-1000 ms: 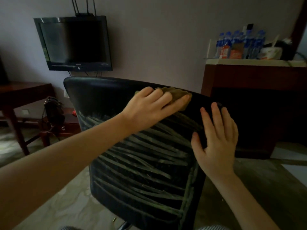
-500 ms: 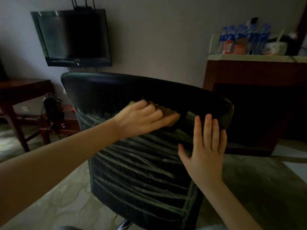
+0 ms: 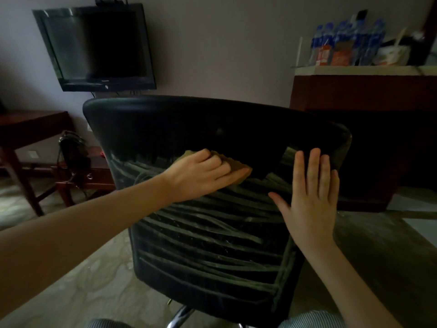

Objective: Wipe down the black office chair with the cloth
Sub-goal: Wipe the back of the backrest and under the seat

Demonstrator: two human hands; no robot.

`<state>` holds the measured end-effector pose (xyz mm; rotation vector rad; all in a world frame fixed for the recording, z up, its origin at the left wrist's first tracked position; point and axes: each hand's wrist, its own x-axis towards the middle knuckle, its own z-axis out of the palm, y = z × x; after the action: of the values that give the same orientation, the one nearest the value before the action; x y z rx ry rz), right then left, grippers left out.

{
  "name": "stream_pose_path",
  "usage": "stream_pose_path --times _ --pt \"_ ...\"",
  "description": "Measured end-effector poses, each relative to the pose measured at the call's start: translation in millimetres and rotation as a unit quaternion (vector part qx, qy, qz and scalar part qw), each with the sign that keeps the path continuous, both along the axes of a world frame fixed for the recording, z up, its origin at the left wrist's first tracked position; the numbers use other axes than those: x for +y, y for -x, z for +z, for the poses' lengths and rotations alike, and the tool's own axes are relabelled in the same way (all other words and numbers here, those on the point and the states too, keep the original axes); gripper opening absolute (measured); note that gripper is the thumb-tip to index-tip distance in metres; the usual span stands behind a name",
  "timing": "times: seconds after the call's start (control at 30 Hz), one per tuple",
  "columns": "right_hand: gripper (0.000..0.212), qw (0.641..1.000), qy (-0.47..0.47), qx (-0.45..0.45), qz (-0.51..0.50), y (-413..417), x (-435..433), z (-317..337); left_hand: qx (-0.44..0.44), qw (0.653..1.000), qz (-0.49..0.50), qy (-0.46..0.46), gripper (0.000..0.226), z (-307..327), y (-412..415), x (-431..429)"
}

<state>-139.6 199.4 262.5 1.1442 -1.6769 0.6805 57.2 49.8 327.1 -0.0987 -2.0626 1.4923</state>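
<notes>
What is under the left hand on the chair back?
A tan cloth, pressed against the chair back by the left hand. Only its edges show past the fingers; the rest is covered.

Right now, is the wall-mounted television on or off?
Off, by all signs: the television has a dark screen with only faint reflections and no picture.
</notes>
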Motion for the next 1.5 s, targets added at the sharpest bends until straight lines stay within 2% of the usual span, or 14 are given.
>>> stream_pose_path --times 0.13,0.2,0.3,0.43,0.57,0.63,0.73,0.83,0.9,1.07,1.1,1.23,1.37,1.5 --pt "0.102 0.999 0.000 -0.044 0.004 4.7 4.7 0.1 0.131 0.991 -0.004 0.027 0.045 46.5 5.4 12.2" --pt "0.100 0.998 0.008 -0.065 0.011 4.3 5.3 -0.8 0.160 0.987 -0.012 0.010 0.040 59.6 8.4 18.3" --pt "0.101 0.996 0.019 -0.070 0.042 -2.0 2.8 -2.6 0.130 0.991 0.002 -0.013 0.040 51.2 12.6 21.3" --pt "0.097 0.996 0.010 -0.052 0.074 -10.1 -1.7 -5.5 0.034 0.998 0.051 -0.026 0.046 11.2 6.2 7.5" --pt "0.099 0.993 0.000 -0.091 0.077 -4.3 0.3 -9.6 -0.041 0.997 0.064 -0.017 0.050 -8.3 -3.3 -0.3" --pt "0.097 0.987 0.020 -0.134 0.085 3.9 4.8 -7.5 -0.043 0.997 0.061 0.001 0.053 -0.3 -6.3 -1.2" --pt "0.094 0.973 0.048 -0.200 0.100 21.5 13.2 4.6 0.037 0.998 0.038 -0.034 0.051 17.3 -3.6 4.2" --pt "0.095 0.947 0.074 -0.279 0.144 37.7 15.8 20.5 0.125 0.990 0.003 -0.063 0.047 36.5 17.0 22.2" --pt "0.094 0.914 0.078 -0.328 0.225 47.9 16.1 27.6 0.159 0.984 -0.030 -0.068 0.045 48.2 41.0 39.3" --pt "0.077 0.785 0.107 -0.466 0.393 57.5 25.2 45.6 0.154 0.984 -0.046 -0.073 0.045 45.5 90.9 64.0" --pt "0.072 0.776 0.110 -0.475 0.400 57.3 26.7 50.8 0.143 0.987 -0.038 -0.062 0.046 41.9 95.1 63.4" --pt "0.059 0.779 0.094 -0.475 0.398 59.5 31.7 59.7 0.103 0.994 -0.011 -0.039 0.050 20.5 106.4 61.2" --pt "0.065 0.786 0.081 -0.463 0.402 56.7 41.3 56.9 0.034 0.997 0.014 -0.067 0.058 -18.3 113.8 67.6" --pt "0.050 0.757 0.100 -0.464 0.448 44.1 45.9 57.2 -0.011 0.999 0.021 -0.043 0.068 -38.4 108.0 62.8"
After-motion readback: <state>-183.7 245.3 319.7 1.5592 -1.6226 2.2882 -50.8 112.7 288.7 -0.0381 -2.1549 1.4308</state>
